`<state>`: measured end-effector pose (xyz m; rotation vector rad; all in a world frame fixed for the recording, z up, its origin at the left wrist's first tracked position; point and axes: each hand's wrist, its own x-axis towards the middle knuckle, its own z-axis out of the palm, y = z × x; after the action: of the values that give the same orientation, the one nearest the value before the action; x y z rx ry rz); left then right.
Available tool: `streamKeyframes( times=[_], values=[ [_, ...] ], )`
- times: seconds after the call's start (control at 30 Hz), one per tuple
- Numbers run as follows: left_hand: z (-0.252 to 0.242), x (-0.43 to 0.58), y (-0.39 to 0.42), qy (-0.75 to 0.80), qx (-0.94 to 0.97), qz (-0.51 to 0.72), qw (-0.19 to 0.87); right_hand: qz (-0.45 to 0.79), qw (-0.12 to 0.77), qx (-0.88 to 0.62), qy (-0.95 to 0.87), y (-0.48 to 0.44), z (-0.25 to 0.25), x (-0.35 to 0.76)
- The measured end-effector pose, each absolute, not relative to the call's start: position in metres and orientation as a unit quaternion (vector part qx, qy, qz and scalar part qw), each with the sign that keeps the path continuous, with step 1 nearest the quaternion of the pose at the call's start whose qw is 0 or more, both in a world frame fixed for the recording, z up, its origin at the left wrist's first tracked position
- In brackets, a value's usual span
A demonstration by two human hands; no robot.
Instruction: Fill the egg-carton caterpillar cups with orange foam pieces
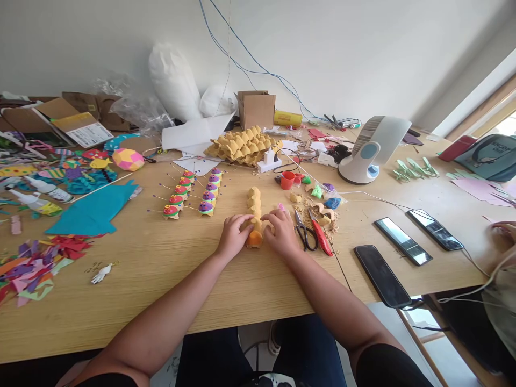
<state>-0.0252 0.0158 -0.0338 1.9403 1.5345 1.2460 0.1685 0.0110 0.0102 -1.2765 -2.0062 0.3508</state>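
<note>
Both my hands rest on the wooden table [161, 269] around a strip of yellow egg-carton cups [254, 201] that runs away from me. Its nearest cup [254, 240] is orange. My left hand [233, 235] curls its fingers against the left side of the strip's near end. My right hand [281, 231] grips the right side, with something pink showing near its fingers. Black-handled scissors [303, 232] and a red cutter [321, 235] lie just right of my right hand.
Two painted carton caterpillars [193, 196] sit to the left, with coloured paper scraps [36, 266] and a teal sheet [97, 210]. A stack of egg cartons [242, 145], a white fan [373, 148] and three phones [403, 247] lie behind and right. Another person's hand [503, 230] is at the right edge.
</note>
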Motion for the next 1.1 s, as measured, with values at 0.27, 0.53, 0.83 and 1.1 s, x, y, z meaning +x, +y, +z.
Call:
streamKeyframes(
  times=[0.27, 0.53, 0.83, 1.1],
  values=[
    [-0.035, -0.024, 0.021, 0.540, 0.657, 0.477, 0.222, 0.060, 0.342, -0.493, -0.798, 0.000, 0.019, 0.162],
    [-0.035, -0.020, 0.022, 0.551, 0.624, 0.494, 0.252, 0.014, 0.430, -0.512, -0.744, 0.026, 0.066, 0.203],
    [-0.038, -0.019, 0.024, 0.545, 0.635, 0.494, 0.235, -0.002, 0.310, -0.703, -0.640, 0.131, 0.065, 0.338],
    [-0.035, -0.018, 0.022, 0.545, 0.638, 0.494, 0.227, 0.036, 0.255, -0.651, -0.714, 0.135, 0.051, 0.307]
  ],
)
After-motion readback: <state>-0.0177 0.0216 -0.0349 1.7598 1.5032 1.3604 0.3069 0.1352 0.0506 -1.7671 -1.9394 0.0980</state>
